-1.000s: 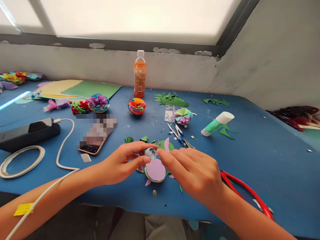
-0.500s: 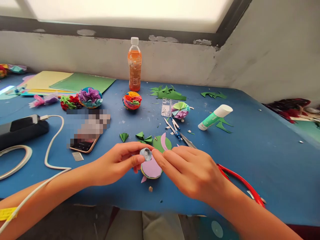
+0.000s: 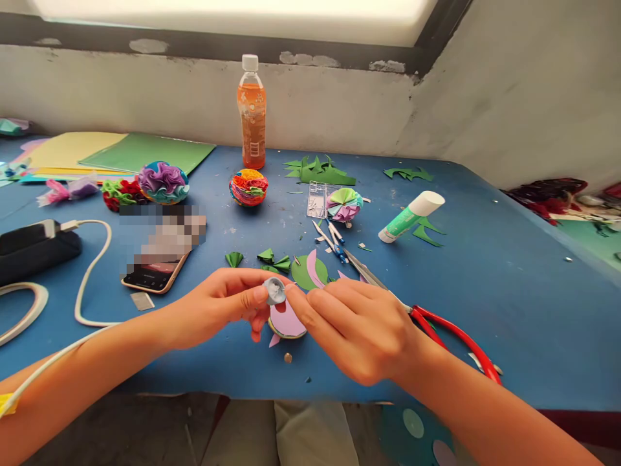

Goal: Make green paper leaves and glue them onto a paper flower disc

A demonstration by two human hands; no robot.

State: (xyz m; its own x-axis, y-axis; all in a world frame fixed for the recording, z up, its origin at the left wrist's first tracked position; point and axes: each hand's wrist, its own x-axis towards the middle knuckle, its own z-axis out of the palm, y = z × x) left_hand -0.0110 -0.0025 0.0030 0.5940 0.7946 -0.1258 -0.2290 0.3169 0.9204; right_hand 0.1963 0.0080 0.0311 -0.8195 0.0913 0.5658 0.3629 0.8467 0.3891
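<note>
In the head view, my left hand (image 3: 242, 299) pinches a small grey-blue, cup-shaped piece (image 3: 275, 291) between thumb and fingers. Its hollow side, with something whitish inside, faces me. My right hand (image 3: 354, 323) is closed, its thumb and index fingertip meeting at the right rim of the piece. Whatever those fingertips hold is too small to make out. Under the hands lies a round lilac paper disc (image 3: 287, 320), partly covered. Just beyond it are a green paper circle (image 3: 303, 275), a lilac crescent (image 3: 314, 268) and folded green paper pieces (image 3: 274, 260).
Red-handled scissors (image 3: 456, 330) lie right, partly behind my right hand. Near them are a compass (image 3: 332, 243) and a standing glue stick (image 3: 411, 217). A phone (image 3: 162, 259) and white cable (image 3: 92, 278) lie left. Paper pompoms (image 3: 248, 188) and a drink bottle (image 3: 251, 116) stand farther back.
The view has shifted slightly, so things sit a little further left and higher. The left hand still holds the grey-blue piece, turned slightly; the right fingertips remain at its rim.
</note>
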